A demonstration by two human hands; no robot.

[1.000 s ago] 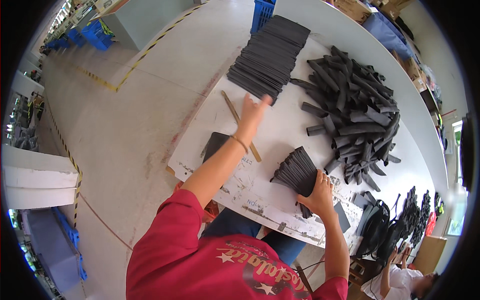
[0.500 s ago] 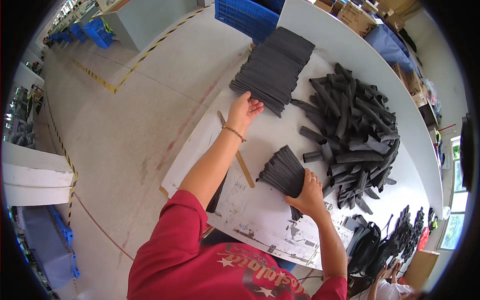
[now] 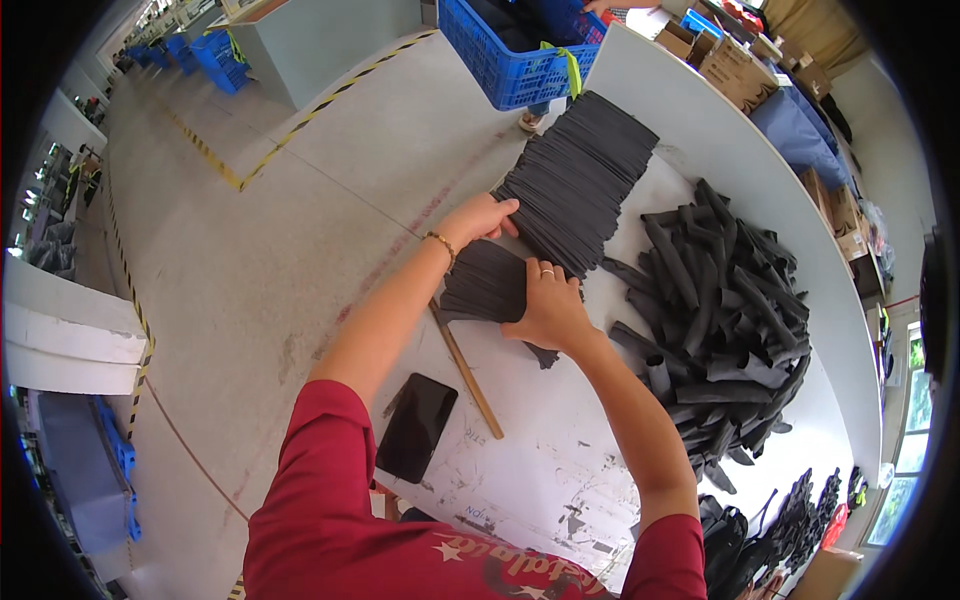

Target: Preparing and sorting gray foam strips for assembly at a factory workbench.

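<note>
A long row of thin black fabric pieces (image 3: pixel 590 170), packed upright side by side, lies along the table's far left edge. My left hand (image 3: pixel 485 220) is at the near left corner of this row, thumb and bent fingers closed on its edge. Just below, my right hand (image 3: pixel 550 305) grips a smaller bundle of the same black fabric pieces (image 3: pixel 482 285) from its right side. The bundle's far side meets the near end of the row. Some of its pieces hang out below my right palm. To the right lies a loose heap of rolled black fabric pieces (image 3: pixel 715 320).
A wooden stick (image 3: pixel 465 370) and a black phone-like slab (image 3: pixel 417 428) lie on the white table (image 3: pixel 545 440). Beyond the row is a blue crate (image 3: pixel 510 70), with another person's hand (image 3: pixel 603 8) at it. A raised panel (image 3: pixel 720 110) borders the table.
My right hand has carried the bundle far-left, up against the row. My left hand has closed from spread fingers at the row's edge. The blue crate has shifted, and another person's hand now shows.
</note>
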